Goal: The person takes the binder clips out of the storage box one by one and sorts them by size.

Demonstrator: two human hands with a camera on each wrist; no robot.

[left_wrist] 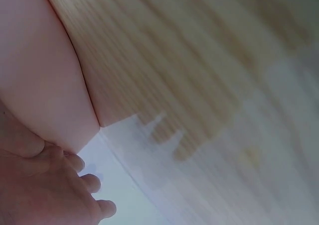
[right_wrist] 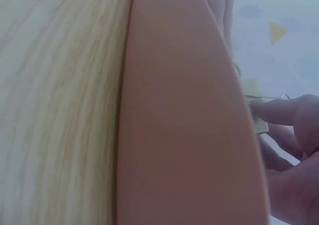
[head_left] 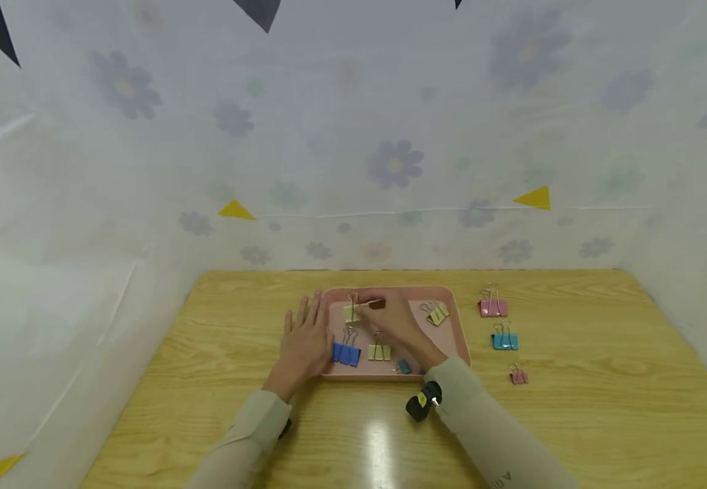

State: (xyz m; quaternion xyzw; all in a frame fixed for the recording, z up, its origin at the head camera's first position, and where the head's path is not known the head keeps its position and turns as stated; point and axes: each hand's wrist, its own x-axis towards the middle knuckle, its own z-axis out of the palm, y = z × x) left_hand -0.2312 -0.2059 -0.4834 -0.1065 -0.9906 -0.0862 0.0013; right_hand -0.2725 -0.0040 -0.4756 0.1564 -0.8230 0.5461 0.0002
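My right hand [head_left: 394,318] reaches over a pink tray [head_left: 371,377] and pinches a pale yellow binder clip [head_left: 351,314] near the tray's back left corner. In the right wrist view, thumb and fingers meet on that clip [right_wrist: 261,125], partly hidden by the tray's wall. With fingers straight, my left hand [head_left: 305,345] lies along the tray's left side, touching it. Inside the tray are a blue binder clip [head_left: 346,354], another yellow binder clip [head_left: 379,352], a third yellow one [head_left: 437,314] and a small teal binder clip [head_left: 404,367].
Right of the tray, a pink binder clip [head_left: 493,308], a light blue binder clip [head_left: 505,341] and a small pink binder clip [head_left: 519,377] form a column on the wooden table [head_left: 597,353]. A flowered white sheet [head_left: 341,149] hangs behind and at the sides.
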